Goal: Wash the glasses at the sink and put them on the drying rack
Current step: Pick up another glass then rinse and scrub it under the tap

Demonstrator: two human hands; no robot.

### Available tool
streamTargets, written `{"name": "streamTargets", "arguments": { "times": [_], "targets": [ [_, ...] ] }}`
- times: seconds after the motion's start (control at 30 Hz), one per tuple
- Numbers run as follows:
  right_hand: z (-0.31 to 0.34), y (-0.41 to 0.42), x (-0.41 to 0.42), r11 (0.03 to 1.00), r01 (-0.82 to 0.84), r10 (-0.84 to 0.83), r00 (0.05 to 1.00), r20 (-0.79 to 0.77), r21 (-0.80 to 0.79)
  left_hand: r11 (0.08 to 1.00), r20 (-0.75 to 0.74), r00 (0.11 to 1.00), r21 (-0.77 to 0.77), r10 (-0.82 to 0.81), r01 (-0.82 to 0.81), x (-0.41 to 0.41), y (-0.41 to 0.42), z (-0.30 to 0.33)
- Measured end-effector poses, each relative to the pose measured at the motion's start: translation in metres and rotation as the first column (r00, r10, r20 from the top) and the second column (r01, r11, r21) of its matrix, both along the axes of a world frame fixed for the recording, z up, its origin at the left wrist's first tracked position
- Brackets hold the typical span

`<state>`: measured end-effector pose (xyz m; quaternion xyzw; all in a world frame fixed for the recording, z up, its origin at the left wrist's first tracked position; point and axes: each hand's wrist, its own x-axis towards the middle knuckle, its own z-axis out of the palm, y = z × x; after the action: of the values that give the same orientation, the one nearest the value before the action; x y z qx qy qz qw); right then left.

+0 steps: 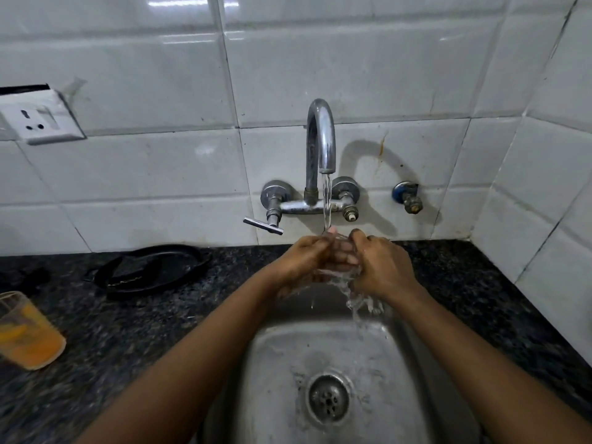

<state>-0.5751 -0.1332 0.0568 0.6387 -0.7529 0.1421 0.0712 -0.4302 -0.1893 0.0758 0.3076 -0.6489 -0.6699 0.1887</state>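
- Head view: both hands, left and right, curl round a clear glass held upright between them under the tap stream, above the sink.
- A second glass with orange residue stands on the bench, well to the left, nearer the left hand.
- No drying rack in view.

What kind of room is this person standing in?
Most likely a home kitchen. A steel sink is set into a dark speckled stone counter against a white-tiled wall, a chrome tap runs, and a glass with orange residue waits on the counter.
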Motion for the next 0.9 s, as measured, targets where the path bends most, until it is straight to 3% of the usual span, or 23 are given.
{"name": "streamTargets", "arguments": {
  "times": [0.07,0.13,0.2,0.27,0.3,0.33,0.37,0.4,0.43,0.47,0.53,0.57,0.6,0.63,0.67,0.7,0.73,0.77,0.8,0.83,0.87,0.9],
  "targets": [
    [0.001,0.002,0.009,0.997,0.070,-0.068,0.992,-0.103,0.016,0.983,-0.006,0.983,0.025,0.181,-0.181,-0.010,0.006,0.001],
    [-0.001,0.003,0.024,0.993,0.117,-0.121,0.965,-0.234,-0.029,0.904,-0.033,0.903,0.029,0.428,-0.428,-0.022,0.007,-0.002],
    [-0.003,0.005,0.034,0.995,0.086,-0.098,0.962,-0.253,-0.057,0.810,-0.109,0.809,-0.038,0.578,-0.585,-0.029,0.004,-0.007],
    [-0.002,0.007,0.030,0.999,0.002,-0.002,1.000,-0.019,0.035,0.755,-0.172,0.769,-0.154,0.615,-0.638,-0.030,0.003,-0.010],
    [0.002,0.010,0.024,0.994,-0.062,0.039,0.971,0.236,0.090,0.743,-0.198,0.764,-0.180,0.614,-0.644,-0.030,0.002,-0.011],
    [0.004,0.013,0.017,0.980,-0.148,0.053,0.839,0.542,0.134,0.743,-0.225,0.762,-0.176,0.608,-0.645,-0.029,0.001,-0.011],
    [0.006,0.018,0.013,0.954,-0.266,0.052,0.601,0.798,0.138,0.757,-0.254,0.765,-0.152,0.592,-0.636,-0.028,0.001,-0.009],
    [0.002,0.023,0.011,0.927,-0.358,0.023,0.342,0.939,0.107,0.775,-0.284,0.771,-0.126,0.569,-0.619,-0.028,0.001,-0.009],
    [-0.001,0.026,0.009,0.919,-0.386,-0.024,0.158,0.987,0.084,0.793,-0.309,0.778,-0.107,0.547,-0.600,-0.028,0.001,-0.008],
    [-0.003,0.027,0.007,0.924,-0.374,-0.052,0.084,0.995,0.080,0.804,-0.324,0.784,-0.101,0.530,-0.585,-0.028,0.002,-0.008],
    [-0.003,0.027,0.008,0.947,-0.304,-0.067,0.139,0.988,0.107,0.814,-0.319,0.793,-0.101,0.519,-0.573,-0.029,0.001,-0.012],
    [0.000,0.027,0.012,0.960,-0.245,-0.070,0.258,0.964,0.136,0.813,-0.288,0.799,-0.103,0.528,-0.574,-0.029,0.001,-0.012],
    [0.003,0.027,0.016,0.967,-0.178,-0.080,0.466,0.881,0.182,0.810,-0.238,0.807,-0.110,0.541,-0.576,-0.031,0.000,-0.012],
    [0.006,0.028,0.021,0.972,-0.067,-0.109,0.724,0.682,0.226,0.811,-0.168,0.817,-0.122,0.552,-0.573,-0.034,-0.001,-0.010],
    [0.008,0.028,0.028,0.977,0.060,-0.136,0.912,0.388,0.203,0.811,-0.073,0.825,-0.153,0.560,-0.564,-0.037,-0.001,-0.008],
    [0.009,0.030,0.034,0.984,0.112,-0.135,0.975,0.177,0.137,0.809,0.005,0.824,-0.195,0.567,-0.555,-0.040,-0.002,-0.004],
    [0.007,0.030,0.036,0.991,0.106,-0.115,0.986,0.124,0.081,0.798,0.031,0.815,-0.225,0.579,-0.558,-0.042,-0.001,-0.001],
    [0.007,0.031,0.035,0.996,0.077,-0.084,0.982,0.168,0.049,0.788,0.008,0.810,-0.239,0.586,-0.567,-0.043,-0.002,0.002],
    [0.006,0.030,0.030,0.998,0.022,-0.038,0.950,0.309,0.054,0.788,-0.042,0.814,-0.229,0.579,-0.572,-0.041,-0.003,0.003],
    [0.008,0.030,0.021,0.997,-0.048,0.007,0.860,0.511,0.066,0.802,-0.096,0.823,-0.190,0.559,-0.567,-0.039,-0.003,0.003],
    [0.008,0.031,0.014,0.990,-0.110,0.014,0.683,0.730,0.084,0.825,-0.158,0.831,-0.124,0.533,-0.552,-0.035,-0.004,0.001],
    [0.008,0.034,0.009,0.981,-0.181,0.016,0.440,0.898,0.072,0.848,-0.226,0.833,-0.051,0.505,-0.527,-0.031,-0.004,0.001]
  ]
}}
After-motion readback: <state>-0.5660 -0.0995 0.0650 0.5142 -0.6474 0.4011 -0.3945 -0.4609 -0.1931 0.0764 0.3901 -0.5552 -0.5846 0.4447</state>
